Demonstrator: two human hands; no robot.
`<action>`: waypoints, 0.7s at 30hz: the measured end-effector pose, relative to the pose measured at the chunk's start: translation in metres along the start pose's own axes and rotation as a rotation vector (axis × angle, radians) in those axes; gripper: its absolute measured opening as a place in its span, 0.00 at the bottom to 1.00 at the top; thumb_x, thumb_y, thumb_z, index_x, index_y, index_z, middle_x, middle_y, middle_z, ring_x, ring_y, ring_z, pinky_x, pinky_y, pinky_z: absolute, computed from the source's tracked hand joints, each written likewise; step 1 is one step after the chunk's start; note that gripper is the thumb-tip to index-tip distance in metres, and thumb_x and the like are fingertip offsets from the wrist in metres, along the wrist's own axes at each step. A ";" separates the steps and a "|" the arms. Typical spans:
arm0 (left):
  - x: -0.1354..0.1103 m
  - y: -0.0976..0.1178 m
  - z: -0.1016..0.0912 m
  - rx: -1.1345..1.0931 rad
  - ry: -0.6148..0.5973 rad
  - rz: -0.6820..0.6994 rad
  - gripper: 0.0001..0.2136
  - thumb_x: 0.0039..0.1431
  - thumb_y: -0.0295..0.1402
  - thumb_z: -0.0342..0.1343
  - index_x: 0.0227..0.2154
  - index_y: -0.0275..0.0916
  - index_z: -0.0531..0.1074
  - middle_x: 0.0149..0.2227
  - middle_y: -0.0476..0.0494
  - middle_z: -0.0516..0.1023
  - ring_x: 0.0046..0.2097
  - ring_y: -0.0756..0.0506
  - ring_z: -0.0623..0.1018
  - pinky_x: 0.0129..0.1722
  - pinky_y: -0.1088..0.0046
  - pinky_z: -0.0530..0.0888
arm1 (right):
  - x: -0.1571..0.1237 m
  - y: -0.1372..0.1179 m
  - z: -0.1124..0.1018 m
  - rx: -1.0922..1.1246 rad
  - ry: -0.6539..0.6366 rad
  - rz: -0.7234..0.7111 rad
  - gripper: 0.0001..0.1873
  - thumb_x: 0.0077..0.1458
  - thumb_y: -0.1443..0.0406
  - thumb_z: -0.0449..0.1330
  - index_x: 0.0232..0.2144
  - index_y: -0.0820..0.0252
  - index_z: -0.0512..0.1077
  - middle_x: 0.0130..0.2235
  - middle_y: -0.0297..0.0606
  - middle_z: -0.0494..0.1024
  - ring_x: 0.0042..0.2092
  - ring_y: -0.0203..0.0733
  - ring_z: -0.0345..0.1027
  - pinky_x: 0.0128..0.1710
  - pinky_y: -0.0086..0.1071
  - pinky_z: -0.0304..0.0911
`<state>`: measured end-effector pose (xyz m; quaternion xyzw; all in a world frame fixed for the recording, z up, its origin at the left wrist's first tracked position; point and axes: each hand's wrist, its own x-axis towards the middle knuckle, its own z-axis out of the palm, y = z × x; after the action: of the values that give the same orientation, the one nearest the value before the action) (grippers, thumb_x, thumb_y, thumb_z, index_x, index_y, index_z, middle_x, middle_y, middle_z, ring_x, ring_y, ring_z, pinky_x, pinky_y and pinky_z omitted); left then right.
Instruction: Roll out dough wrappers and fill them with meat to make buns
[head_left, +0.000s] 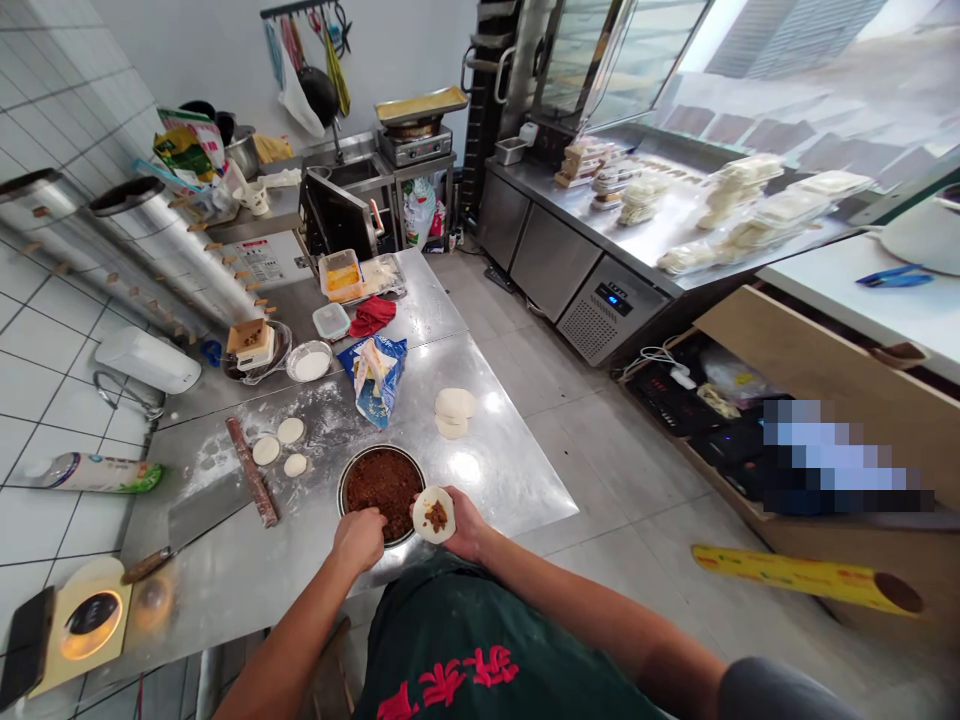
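Observation:
A round metal bowl (351,473) of brown minced filling stands near the front edge of the steel table (247,570). My right hand (466,525) cups a round dough wrapper (433,516) with a dab of filling on it, just right of the bowl. My left hand (359,537) is closed at the bowl's near rim, its fingers curled over the filling; what they hold is hidden. Three small dough discs (278,446) lie in flour to the left, beside a dark rolling pin (252,485). Stacked wrappers (454,409) lie beyond the bowl.
A cleaver (191,520) lies at the left front. A blue flour bag (376,375), a small flour bowl (309,361), a red cloth (372,315) and food tubs (341,275) sit farther back. A steel counter (592,200) with packed dough stands to the right across a tiled floor.

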<state>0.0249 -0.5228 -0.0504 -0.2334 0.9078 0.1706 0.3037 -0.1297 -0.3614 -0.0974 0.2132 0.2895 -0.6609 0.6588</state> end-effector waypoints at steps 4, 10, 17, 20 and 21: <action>0.006 -0.006 -0.005 -0.111 -0.031 0.022 0.18 0.59 0.27 0.50 0.43 0.47 0.84 0.50 0.43 0.84 0.54 0.42 0.80 0.55 0.68 0.72 | -0.002 -0.001 0.001 -0.003 -0.027 0.002 0.19 0.57 0.58 0.52 0.39 0.66 0.77 0.35 0.47 0.82 0.40 0.46 0.78 0.45 0.36 0.71; 0.011 -0.019 -0.015 -0.318 -0.072 0.048 0.19 0.56 0.27 0.52 0.45 0.47 0.84 0.48 0.47 0.86 0.50 0.45 0.80 0.53 0.72 0.72 | -0.004 -0.004 0.004 0.007 -0.017 0.009 0.19 0.58 0.58 0.50 0.38 0.65 0.76 0.35 0.48 0.82 0.40 0.47 0.78 0.46 0.38 0.71; 0.007 -0.030 -0.029 -0.542 -0.038 0.003 0.19 0.56 0.32 0.53 0.47 0.37 0.83 0.35 0.46 0.86 0.37 0.46 0.80 0.39 0.72 0.74 | 0.000 -0.028 0.012 0.056 0.170 -0.164 0.22 0.62 0.56 0.47 0.40 0.63 0.76 0.34 0.44 0.82 0.36 0.45 0.76 0.41 0.35 0.70; -0.001 -0.031 -0.047 -0.589 0.042 -0.008 0.20 0.61 0.37 0.53 0.51 0.37 0.81 0.36 0.43 0.86 0.37 0.44 0.80 0.41 0.69 0.75 | 0.007 -0.031 0.029 0.046 0.145 -0.194 0.20 0.63 0.58 0.48 0.40 0.64 0.76 0.32 0.42 0.82 0.33 0.44 0.75 0.36 0.34 0.68; -0.004 -0.029 -0.053 -0.602 0.093 -0.008 0.20 0.62 0.38 0.53 0.52 0.37 0.81 0.38 0.43 0.86 0.39 0.44 0.80 0.42 0.69 0.76 | 0.010 -0.030 0.038 0.043 0.119 -0.193 0.19 0.62 0.59 0.49 0.40 0.64 0.76 0.32 0.42 0.82 0.33 0.45 0.75 0.36 0.35 0.68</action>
<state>0.0179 -0.5693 -0.0123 -0.3241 0.8283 0.4202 0.1797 -0.1566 -0.3951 -0.0732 0.2372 0.3331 -0.7134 0.5691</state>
